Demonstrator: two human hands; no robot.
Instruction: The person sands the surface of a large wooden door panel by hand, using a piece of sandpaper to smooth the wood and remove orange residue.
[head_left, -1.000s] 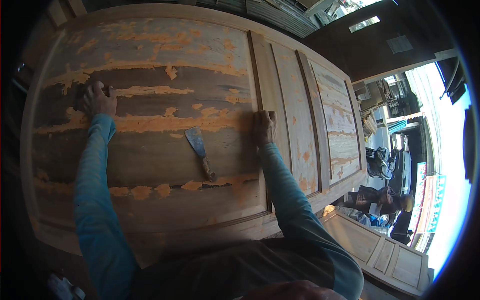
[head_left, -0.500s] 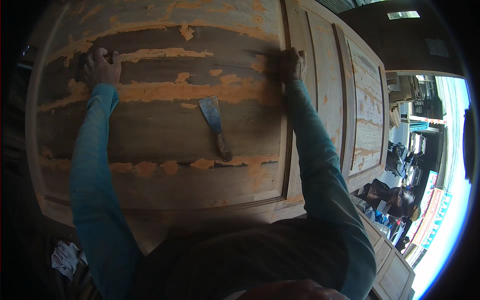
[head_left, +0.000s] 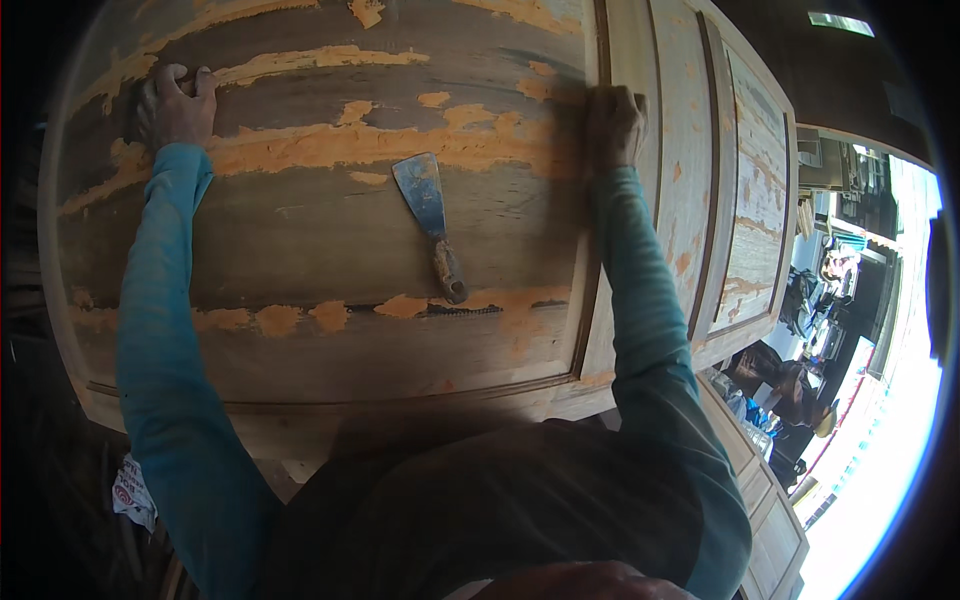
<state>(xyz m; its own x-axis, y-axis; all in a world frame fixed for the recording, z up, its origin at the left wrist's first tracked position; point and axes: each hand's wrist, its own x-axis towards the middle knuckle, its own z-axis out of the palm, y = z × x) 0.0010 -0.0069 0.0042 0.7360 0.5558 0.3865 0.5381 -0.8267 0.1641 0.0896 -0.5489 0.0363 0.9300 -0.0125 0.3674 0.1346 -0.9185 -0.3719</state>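
A large wooden door panel lies before me, streaked with orange filler. On its left part rests my left hand, fingers bent and apart, over the filler streaks. My right hand is closed in a fist against the wood, beside the raised moulding at the panel's right edge. Whatever its fingers hold, if anything, is hidden. Between my arms a putty knife lies untouched, its wide blade pointing away and its worn handle toward me.
Further right the same door has a second panel with filler patches. Another panelled wooden piece stands at lower right. A person in dark clothing is beyond the door. A crumpled white bag lies at lower left.
The view has shifted a little, so the door and putty knife appear higher. My right hand has moved slightly rightward past the moulding. The left hand stays at about the same spot.
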